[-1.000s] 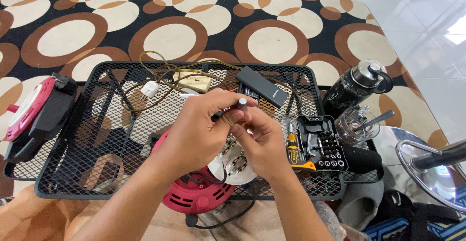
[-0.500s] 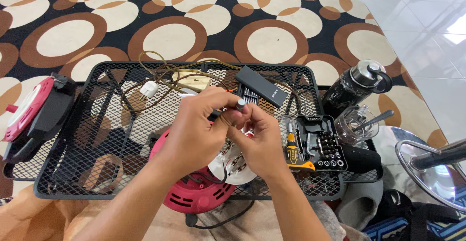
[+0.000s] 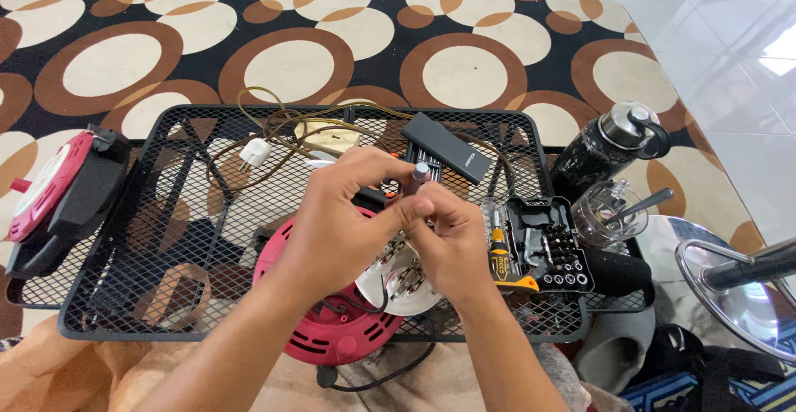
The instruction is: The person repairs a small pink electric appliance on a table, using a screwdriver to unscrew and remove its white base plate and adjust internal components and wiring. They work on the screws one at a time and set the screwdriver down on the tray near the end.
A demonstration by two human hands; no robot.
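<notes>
Both hands were up over the middle of the black mesh desk [image 3: 124, 296], pinching a small grey cylindrical tool [image 3: 420, 172] between them: left hand [image 3: 344, 217] gripped from the side, right hand [image 3: 448, 238] clenched just under it (fingertips touching). A red cable reel [image 3: 332, 329] sat right beneath them, and an open bit set case [image 3: 547, 242] lay just right of the right hand.

Setting: home living area used as an improvised repair spot. Evidence: patterned rug [image 3: 274, 64] with brown and cream circles beyond the hands, white floor tiles [image 3: 730, 39] to their upper right, low black mesh table [image 3: 149, 238] beneath them, screwdriver bit set [image 3: 543, 242] just right of right hand [image 3: 444, 242], water bottle [image 3: 609, 142] further right.
</notes>
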